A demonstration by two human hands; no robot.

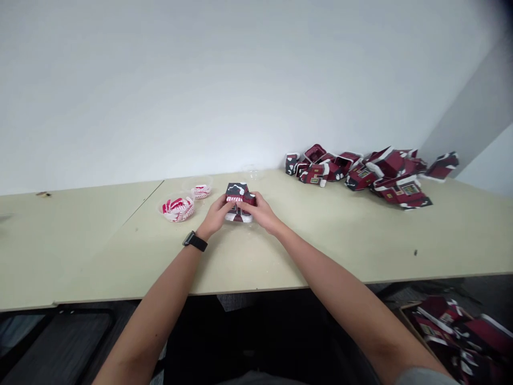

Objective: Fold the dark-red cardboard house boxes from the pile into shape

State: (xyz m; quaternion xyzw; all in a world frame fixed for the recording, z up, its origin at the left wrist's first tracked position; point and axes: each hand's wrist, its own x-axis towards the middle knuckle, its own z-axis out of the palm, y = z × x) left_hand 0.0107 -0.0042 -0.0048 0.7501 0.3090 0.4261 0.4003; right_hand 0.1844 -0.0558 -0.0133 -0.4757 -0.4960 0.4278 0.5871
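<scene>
A small dark red cardboard house model (pixel 239 202) with white snow-like trim stands on the pale table (pixel 340 240), just ahead of the front edge. My left hand (pixel 215 214) grips its left side, and my right hand (pixel 258 209) holds its right side, with fingers meeting over the front. The hands hide much of the front wall. A black watch (pixel 195 241) sits on my left wrist.
Two clear bowls (pixel 177 208) of red-and-white pieces stand left of the house. A heap of similar house models (pixel 385 174) lies along the back right by the wall. More lie in a box (pixel 452 342) on the floor at lower right.
</scene>
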